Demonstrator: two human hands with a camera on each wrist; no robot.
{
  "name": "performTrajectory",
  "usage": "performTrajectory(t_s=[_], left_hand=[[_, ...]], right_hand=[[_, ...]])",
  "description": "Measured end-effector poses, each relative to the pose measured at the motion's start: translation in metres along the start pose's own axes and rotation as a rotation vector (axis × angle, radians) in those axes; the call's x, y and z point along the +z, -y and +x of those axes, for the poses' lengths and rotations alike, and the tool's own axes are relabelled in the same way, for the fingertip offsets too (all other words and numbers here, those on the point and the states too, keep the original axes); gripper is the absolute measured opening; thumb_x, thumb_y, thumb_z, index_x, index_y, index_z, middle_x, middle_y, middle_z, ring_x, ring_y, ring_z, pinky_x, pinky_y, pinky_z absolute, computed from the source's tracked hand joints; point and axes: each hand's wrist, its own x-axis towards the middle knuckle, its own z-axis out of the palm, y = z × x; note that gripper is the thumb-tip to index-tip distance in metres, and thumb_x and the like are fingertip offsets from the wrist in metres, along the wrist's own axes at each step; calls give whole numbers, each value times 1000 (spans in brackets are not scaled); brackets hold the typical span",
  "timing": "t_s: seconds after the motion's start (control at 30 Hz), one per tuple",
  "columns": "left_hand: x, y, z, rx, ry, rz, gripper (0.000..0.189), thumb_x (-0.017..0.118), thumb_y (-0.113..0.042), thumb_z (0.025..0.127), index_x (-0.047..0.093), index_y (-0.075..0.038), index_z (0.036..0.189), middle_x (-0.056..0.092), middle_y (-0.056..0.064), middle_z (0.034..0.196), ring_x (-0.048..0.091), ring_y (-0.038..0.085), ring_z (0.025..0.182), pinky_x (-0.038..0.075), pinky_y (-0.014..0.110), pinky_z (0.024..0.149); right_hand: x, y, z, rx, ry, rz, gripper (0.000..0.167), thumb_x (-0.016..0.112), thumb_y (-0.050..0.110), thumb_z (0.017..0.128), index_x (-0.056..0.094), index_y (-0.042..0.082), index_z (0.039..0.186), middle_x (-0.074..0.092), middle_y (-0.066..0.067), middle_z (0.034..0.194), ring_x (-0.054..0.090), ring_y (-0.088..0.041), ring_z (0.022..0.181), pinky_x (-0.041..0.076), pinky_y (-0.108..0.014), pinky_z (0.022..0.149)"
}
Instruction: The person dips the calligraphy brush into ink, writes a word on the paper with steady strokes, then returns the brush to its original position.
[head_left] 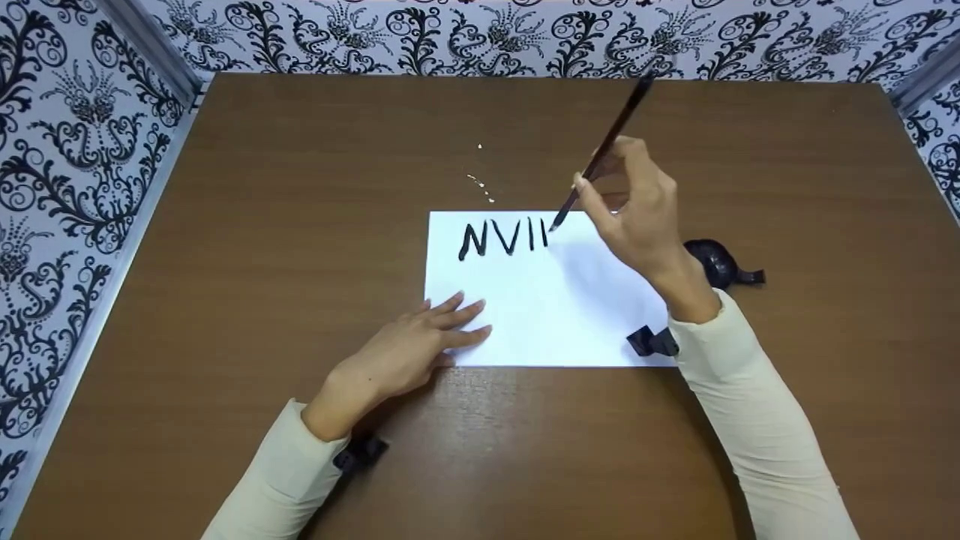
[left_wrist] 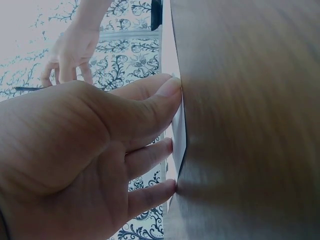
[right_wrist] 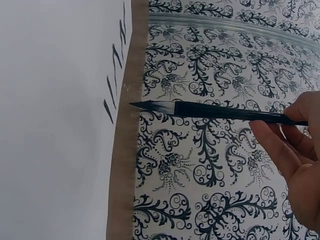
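In the head view a white sheet of paper (head_left: 525, 315) lies on the brown table, with black painted strokes (head_left: 502, 238) reading like "NVII" along its top. My right hand (head_left: 641, 206) pinches a dark paintbrush (head_left: 611, 139) by its handle above the paper's upper right part. The brush tip is close to the last stroke; in the right wrist view the black-tipped bristles (right_wrist: 152, 106) stand apart from the sheet, with pale hair near the ferrule. My left hand (head_left: 409, 349) rests with spread fingers on the paper's lower left corner. Its thumb (left_wrist: 167, 90) is at the paper's edge in the left wrist view.
A round black object (head_left: 712, 262) with a short tab sits right of the sheet, partly behind my right wrist. Small pale specks (head_left: 481, 184) dot the wooden table (head_left: 300, 187) beyond the paper. Black-and-white patterned covering (head_left: 82, 172) surrounds the table's far and left edges.
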Motion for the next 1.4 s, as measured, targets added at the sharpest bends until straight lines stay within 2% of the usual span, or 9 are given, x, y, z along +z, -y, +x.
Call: performTrajectory(t_s=[0.13, 0.43, 0.6, 0.83, 1.07, 1.4], left_hand=[[0, 1, 0, 3, -6, -1, 53, 56, 7, 89, 53, -13, 138, 36, 10, 150, 28, 34, 139, 28, 56, 107], [1, 1, 1, -3, 4, -4, 52, 57, 6, 90, 52, -13, 139, 35, 10, 151, 26, 33, 139, 28, 55, 107], [0, 0, 1, -5, 3, -7, 52, 57, 5, 90, 52, -14, 139, 35, 9, 151, 26, 33, 140, 28, 55, 107], [0, 0, 0, -18, 11, -24, 52, 56, 4, 91, 51, -15, 139, 33, 8, 152, 25, 32, 140, 27, 56, 107], [-1, -1, -1, -9, 5, -23, 53, 58, 6, 89, 51, -13, 139, 35, 10, 151, 26, 32, 140, 27, 53, 108], [0, 0, -1, -12, 0, -27, 53, 59, 5, 90, 51, -13, 139, 35, 9, 151, 26, 32, 140, 27, 54, 108]], right_hand=[[1, -5, 0, -34, -19, 15, 26, 65, -4, 86, 52, -5, 108, 62, -12, 90, 67, -17, 81, 55, -20, 63], [9, -21, -9, -12, -5, -36, 27, 66, 1, 88, 51, -3, 110, 62, -11, 92, 67, -19, 85, 54, -19, 66], [11, -23, -10, -20, -13, -34, 28, 67, 0, 87, 52, -2, 110, 62, -12, 92, 67, -22, 85, 53, -15, 66], [12, -24, -11, -12, 15, -29, 27, 66, 0, 88, 51, 0, 112, 62, -11, 94, 66, -20, 87, 53, -17, 67], [14, -26, -11, -22, 19, 17, 25, 64, -3, 88, 52, -1, 110, 62, -12, 93, 67, -21, 83, 52, -15, 64], [10, -26, -11, 6, 54, -35, 26, 64, 1, 90, 52, -2, 112, 61, -12, 94, 66, -20, 87, 53, -17, 68]])
